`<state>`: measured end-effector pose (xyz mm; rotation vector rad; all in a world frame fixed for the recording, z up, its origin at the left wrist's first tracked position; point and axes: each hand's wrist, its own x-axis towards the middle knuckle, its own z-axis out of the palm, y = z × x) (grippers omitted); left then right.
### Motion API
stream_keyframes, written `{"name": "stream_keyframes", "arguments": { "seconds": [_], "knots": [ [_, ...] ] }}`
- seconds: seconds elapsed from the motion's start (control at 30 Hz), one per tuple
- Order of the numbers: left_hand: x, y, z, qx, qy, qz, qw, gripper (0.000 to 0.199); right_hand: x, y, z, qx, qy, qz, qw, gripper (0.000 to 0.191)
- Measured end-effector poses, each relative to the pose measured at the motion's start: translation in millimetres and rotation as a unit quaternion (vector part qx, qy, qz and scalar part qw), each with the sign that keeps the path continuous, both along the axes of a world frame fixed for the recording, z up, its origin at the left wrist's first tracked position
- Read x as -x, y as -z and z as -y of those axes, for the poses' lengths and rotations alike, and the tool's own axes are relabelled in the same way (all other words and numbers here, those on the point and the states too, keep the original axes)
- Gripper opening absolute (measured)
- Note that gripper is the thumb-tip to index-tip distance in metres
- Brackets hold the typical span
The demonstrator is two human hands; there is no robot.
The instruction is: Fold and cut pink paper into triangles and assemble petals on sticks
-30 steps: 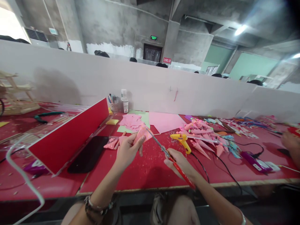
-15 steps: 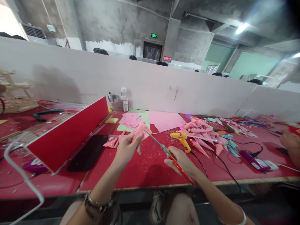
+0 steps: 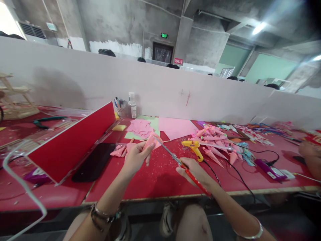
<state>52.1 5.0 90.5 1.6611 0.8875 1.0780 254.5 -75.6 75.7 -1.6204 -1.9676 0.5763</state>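
Note:
My left hand [image 3: 136,157] is closed on a small folded pink piece [image 3: 153,139], paper or thin foam, held up between thumb and fingers. In my right hand [image 3: 192,170] is a long tool [image 3: 170,154] with thin silver jaws and a red handle running back under the wrist; I cannot tell whether it is scissors or pliers. Its tip lies against the pink piece. Right of the tool, a yellow glue gun [image 3: 194,149] rests on the table. Behind the held piece are cut pink scraps [image 3: 140,128] on a green sheet [image 3: 129,135].
A pile of pink cones [image 3: 213,137] stands right, with a purple power block [image 3: 271,171] and black cables. A pink sheet [image 3: 177,127] lies at the back. On the left are a red board [image 3: 75,144] and a black tray-like slab [image 3: 94,164]. Another person's hand [image 3: 309,152] is far right.
The tool's tip has shifted slightly up and left across the pink piece, which is tilted a little differently. Both hands keep their hold. The whole view has shifted slightly.

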Motion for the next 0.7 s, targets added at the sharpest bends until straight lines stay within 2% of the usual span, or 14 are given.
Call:
{"name": "stream_keyframes", "arguments": {
  "seconds": [0.17,0.4,0.6,0.7],
  "knots": [
    [1,3.2,-3,0.001,0.018,-0.004,1.000,0.042,-3,4.9,0,0.021,0.005,-0.017,1.000,0.032],
    [1,4.9,0,-0.002,0.062,-0.056,0.997,0.044,-7,9.4,-2,-0.019,-0.001,0.029,0.999,0.028],
    [2,9.2,-2,-0.003,0.066,-0.068,0.996,0.045,-4,10.0,0,0.008,0.001,0.013,1.000,0.033],
    [2,16.3,-6,-0.018,0.055,-0.120,0.991,0.048,-3,9.3,1,0.038,0.016,-0.008,0.999,0.037]
  ]
}}
